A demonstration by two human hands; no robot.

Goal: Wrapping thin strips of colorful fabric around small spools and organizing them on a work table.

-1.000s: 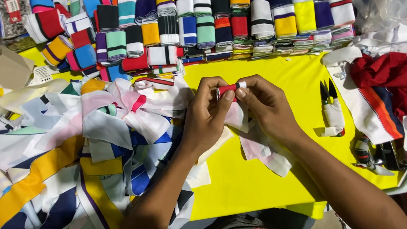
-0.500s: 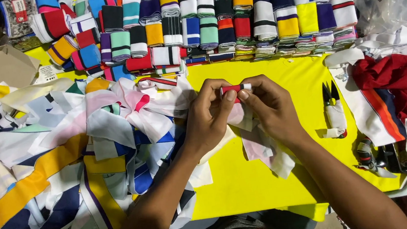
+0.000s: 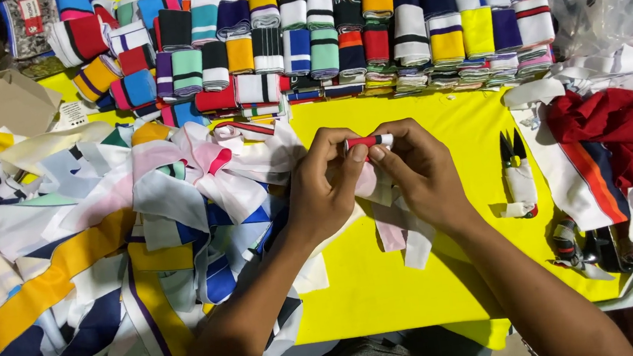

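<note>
Yellow cloth covers the table (image 3: 388,294), and a big loose heap of fabric strips (image 3: 108,242) (white, blue, yellow, pink) spreads over its left half. Along the far edge stands a row of folded striped knit bands (image 3: 335,39) in many colours. At the right lies a red garment (image 3: 617,129) on striped cloth, with small thread snips (image 3: 518,172) just beside it. Near the middle, the left hand (image 3: 325,192) and the right hand (image 3: 423,176) meet above the table, fingers pinched shut on a small red and white folded band (image 3: 368,141) held between the fingertips of both. Pale strips (image 3: 405,231) hang below the right hand.
</note>
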